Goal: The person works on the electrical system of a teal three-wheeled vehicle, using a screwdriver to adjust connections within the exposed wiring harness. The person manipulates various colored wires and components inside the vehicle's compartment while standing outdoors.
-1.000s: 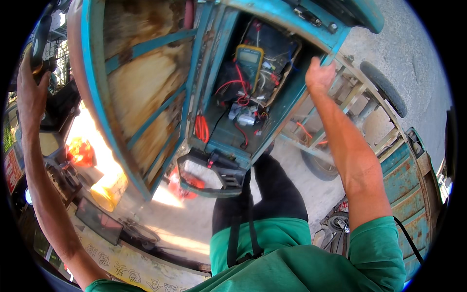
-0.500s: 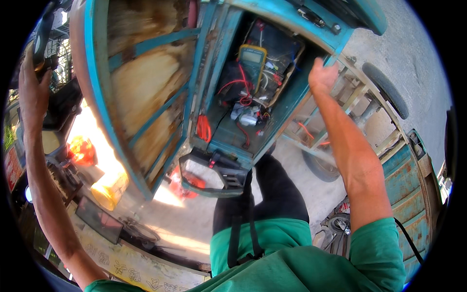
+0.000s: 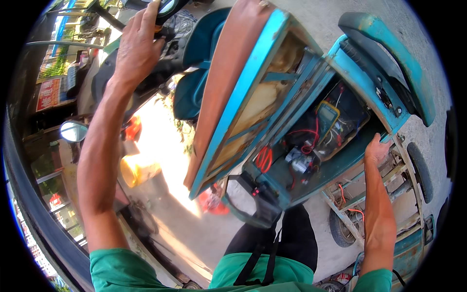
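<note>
The open mouth of the blue box (image 3: 348, 164) is bounded on the left by its raised lid (image 3: 255, 111); sunlit ground (image 3: 168, 160) is left open beyond the lid, near a yellow bucket (image 3: 140, 170). The right hand (image 3: 377, 148) is closed over the box's right rim, its forearm raised from the near edge. The left hand (image 3: 138, 48) is stretched far left and laid at a dark handlebar (image 3: 168, 33); how tightly it is closed cannot be told. Inside the box, a yellow-edged meter (image 3: 327, 116) is surrounded by tangled wires (image 3: 307, 146), partly hidden in shadow.
</note>
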Motion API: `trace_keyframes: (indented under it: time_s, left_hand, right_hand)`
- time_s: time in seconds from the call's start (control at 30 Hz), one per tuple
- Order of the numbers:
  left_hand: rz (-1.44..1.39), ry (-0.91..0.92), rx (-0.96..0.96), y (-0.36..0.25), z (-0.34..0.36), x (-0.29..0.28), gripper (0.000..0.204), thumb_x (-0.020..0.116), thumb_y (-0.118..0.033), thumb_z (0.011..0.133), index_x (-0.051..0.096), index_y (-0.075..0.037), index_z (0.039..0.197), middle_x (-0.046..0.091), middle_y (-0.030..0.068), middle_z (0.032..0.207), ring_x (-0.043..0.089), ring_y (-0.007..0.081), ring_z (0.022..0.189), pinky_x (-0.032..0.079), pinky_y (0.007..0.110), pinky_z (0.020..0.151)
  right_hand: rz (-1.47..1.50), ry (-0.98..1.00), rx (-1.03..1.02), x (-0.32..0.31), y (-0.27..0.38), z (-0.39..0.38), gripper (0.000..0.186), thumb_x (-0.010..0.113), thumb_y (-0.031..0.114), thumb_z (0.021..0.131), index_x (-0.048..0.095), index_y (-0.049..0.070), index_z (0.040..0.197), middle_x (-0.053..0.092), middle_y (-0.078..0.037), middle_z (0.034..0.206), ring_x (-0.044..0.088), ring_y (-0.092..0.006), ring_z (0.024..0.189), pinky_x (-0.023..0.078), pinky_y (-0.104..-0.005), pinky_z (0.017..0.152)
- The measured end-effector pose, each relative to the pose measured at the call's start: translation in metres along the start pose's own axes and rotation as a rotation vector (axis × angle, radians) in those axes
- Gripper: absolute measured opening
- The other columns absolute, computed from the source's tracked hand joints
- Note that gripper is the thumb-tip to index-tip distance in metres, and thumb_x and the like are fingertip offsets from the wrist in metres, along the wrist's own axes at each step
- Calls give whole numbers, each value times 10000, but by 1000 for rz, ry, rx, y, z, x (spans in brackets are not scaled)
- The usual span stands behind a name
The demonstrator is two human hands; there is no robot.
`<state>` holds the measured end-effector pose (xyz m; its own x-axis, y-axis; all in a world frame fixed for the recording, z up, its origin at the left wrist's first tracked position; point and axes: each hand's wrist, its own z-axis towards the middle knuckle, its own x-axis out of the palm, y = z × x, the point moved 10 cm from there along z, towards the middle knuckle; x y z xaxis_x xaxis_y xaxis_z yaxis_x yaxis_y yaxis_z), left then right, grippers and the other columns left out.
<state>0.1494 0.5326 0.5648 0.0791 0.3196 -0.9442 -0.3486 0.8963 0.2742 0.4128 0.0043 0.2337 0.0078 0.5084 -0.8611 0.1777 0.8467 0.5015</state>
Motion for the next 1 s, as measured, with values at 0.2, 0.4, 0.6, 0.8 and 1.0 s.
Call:
trace_keyframes:
  time_s: [0.2, 0.4, 0.6, 0.8, 1.0]
  left_hand:
    - [-35, 11, 17, -3, -1, -4, 739, 647, -50, 750, 290, -34, 1397, 452, 224, 1297, 463, 372, 1181, 385, 446, 1009]
    - [-55, 28, 29, -5, -8, -5, 772, 641, -25, 717, 270, -6, 1395, 428, 239, 1305, 431, 393, 1193, 359, 446, 1022]
    - [-67, 30, 48, -13, -9, -2, 806, 635, -1, 685, 250, 22, 1393, 403, 253, 1313, 398, 413, 1205, 332, 446, 1036]
    - [-43, -37, 77, -21, -14, -3, 828, 646, 6, 665, 246, 32, 1389, 399, 253, 1307, 387, 405, 1213, 327, 440, 1040]
    - [-20, -49, 59, -20, -14, 2, 853, 639, 10, 660, 211, 34, 1398, 382, 248, 1326, 379, 406, 1217, 317, 441, 1043]
  right_hand:
    - [27, -48, -34, 1, -8, 7, 605, 556, 357, 814, 454, -10, 1285, 526, -260, 1215, 503, -420, 1111, 387, -449, 952]
    - [44, -2, -1, -4, 3, -1, 599, 558, 351, 809, 467, -26, 1266, 546, -265, 1189, 520, -424, 1087, 396, -448, 942]
    - [21, -25, -31, 3, -8, 10, 619, 546, 401, 808, 481, -31, 1246, 537, -284, 1184, 516, -433, 1087, 396, -463, 942]
    - [-2, -24, -63, 3, -6, 9, 639, 560, 402, 805, 473, -32, 1266, 518, -281, 1221, 503, -426, 1113, 387, -457, 959]
    - [-27, -56, -63, -4, -1, 6, 597, 563, 378, 795, 513, -45, 1214, 562, -282, 1158, 534, -429, 1071, 406, -461, 928]
